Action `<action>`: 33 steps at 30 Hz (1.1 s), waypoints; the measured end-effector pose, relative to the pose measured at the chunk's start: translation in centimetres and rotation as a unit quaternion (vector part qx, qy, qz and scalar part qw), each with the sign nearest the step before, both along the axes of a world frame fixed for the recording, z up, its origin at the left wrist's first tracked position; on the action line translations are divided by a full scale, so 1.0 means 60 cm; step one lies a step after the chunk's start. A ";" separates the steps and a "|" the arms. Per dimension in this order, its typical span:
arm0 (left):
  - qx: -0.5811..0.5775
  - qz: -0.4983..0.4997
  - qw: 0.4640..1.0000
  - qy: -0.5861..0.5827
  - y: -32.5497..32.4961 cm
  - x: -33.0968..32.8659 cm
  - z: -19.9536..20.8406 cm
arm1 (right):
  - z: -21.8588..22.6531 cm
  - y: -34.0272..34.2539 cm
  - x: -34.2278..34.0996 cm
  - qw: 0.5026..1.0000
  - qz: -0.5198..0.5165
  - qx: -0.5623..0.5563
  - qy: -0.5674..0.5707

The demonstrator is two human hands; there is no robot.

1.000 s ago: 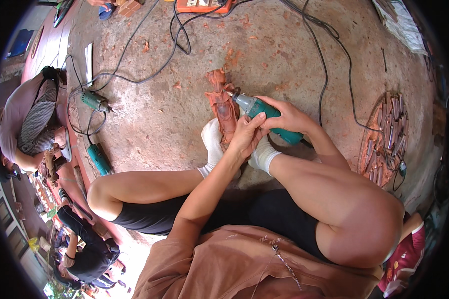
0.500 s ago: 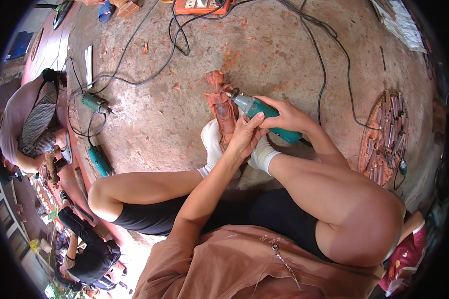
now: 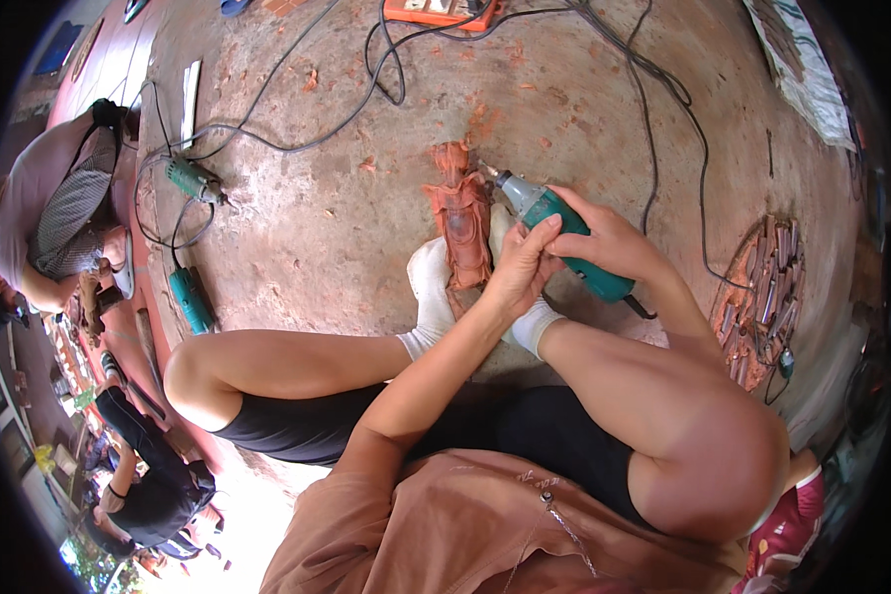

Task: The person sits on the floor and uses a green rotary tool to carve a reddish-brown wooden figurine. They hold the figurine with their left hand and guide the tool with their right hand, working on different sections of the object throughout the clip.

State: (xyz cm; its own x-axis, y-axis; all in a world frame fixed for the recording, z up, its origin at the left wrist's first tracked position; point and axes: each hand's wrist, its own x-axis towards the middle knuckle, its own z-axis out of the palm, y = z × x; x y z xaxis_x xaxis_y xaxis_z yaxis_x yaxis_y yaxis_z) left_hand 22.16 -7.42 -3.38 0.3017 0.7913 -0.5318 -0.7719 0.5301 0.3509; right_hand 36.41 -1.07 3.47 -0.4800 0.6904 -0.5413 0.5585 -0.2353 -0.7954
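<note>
Reddish carved figure [image 3: 460,226] lies on the floor [image 3: 317,233], just ahead and left of the left hand [image 3: 525,262], between white-socked feet [image 3: 430,282]. Left hand and right hand [image 3: 609,238] both clamped around teal rotary tool [image 3: 543,205]; bit [image 3: 488,170] just beside figure's neck, contact unclear. Step in hand, judged: detailing upper part. Next pass likely calls for light, steady bit contact. Loose slender tools [image 3: 762,287] well right of right hand.
</note>
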 end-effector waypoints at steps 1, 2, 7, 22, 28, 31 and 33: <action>-0.010 0.017 1.000 -0.015 0.001 0.005 0.011 | 0.010 0.006 -0.002 1.000 0.012 0.011 -0.005; -0.009 0.023 1.000 -0.014 0.004 0.008 0.021 | 0.018 0.011 -0.004 0.999 0.025 0.023 -0.011; -0.039 0.051 0.998 -0.029 0.001 -0.005 0.029 | 0.021 0.026 -0.025 0.998 0.064 -0.002 -0.019; -0.011 -0.009 0.999 -0.029 -0.030 -0.019 -0.024 | -0.014 -0.001 -0.023 0.998 0.047 0.013 -0.036; -0.018 0.002 1.000 -0.022 -0.032 -0.016 -0.021 | -0.020 -0.004 -0.019 0.998 0.049 0.023 -0.025; -0.020 -0.005 1.000 -0.018 -0.035 -0.020 -0.030 | -0.023 -0.004 -0.019 0.999 0.049 0.015 -0.019; -0.020 -0.002 1.000 -0.023 -0.033 -0.019 -0.028 | -0.015 -0.002 -0.022 0.999 0.047 -0.002 -0.023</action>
